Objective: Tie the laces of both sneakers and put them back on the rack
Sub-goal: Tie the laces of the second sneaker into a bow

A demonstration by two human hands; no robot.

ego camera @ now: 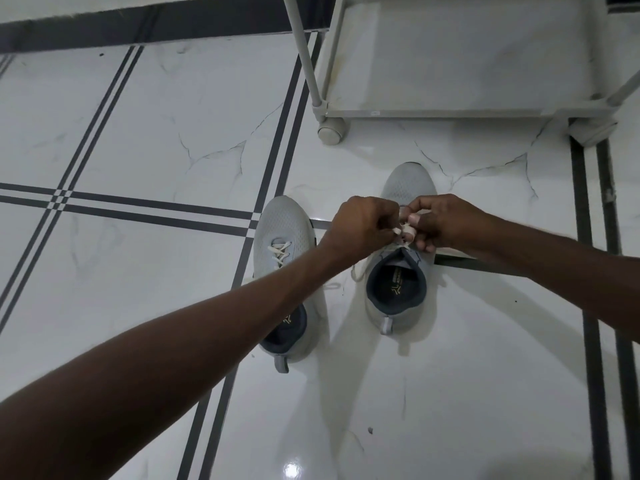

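Observation:
Two light grey sneakers with dark inner linings stand side by side on the tiled floor, toes pointing away from me. Over the tongue of the right sneaker [405, 187], my left hand [360, 228] and my right hand [446, 221] meet, each pinching a strand of its white lace [403, 232]. A loose loop of that lace hangs down the shoe's left side. The left sneaker [282, 225] lies partly under my left forearm; its white laces [280, 252] look crossed but loose.
A pale grey wheeled rack [450, 114] stands just beyond the sneakers, its bottom shelf bare, with a caster [332, 129] at its near-left corner. The floor is glossy white marble tile with dark stripe lines.

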